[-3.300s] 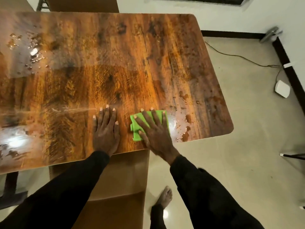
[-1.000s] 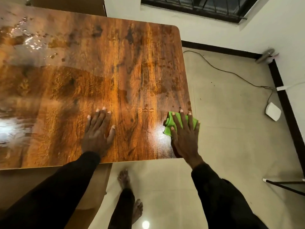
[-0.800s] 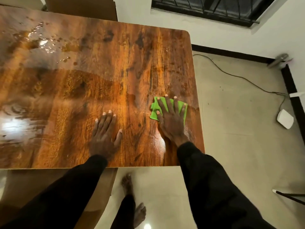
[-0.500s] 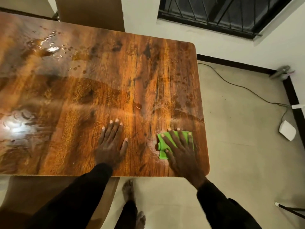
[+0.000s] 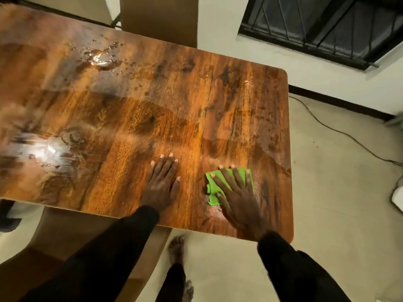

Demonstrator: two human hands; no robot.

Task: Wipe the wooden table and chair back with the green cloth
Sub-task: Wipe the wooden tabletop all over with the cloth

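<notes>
Our right hand (image 5: 237,199) pressed flat on the green cloth (image 5: 212,188); our left hand (image 5: 162,182) lay spread on the wooden table (image 5: 196,101)

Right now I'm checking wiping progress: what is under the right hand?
The green cloth lies under the right hand, pressed onto the wooden table. Its edges show between and beside the fingers; its middle and the table beneath are covered.
</notes>
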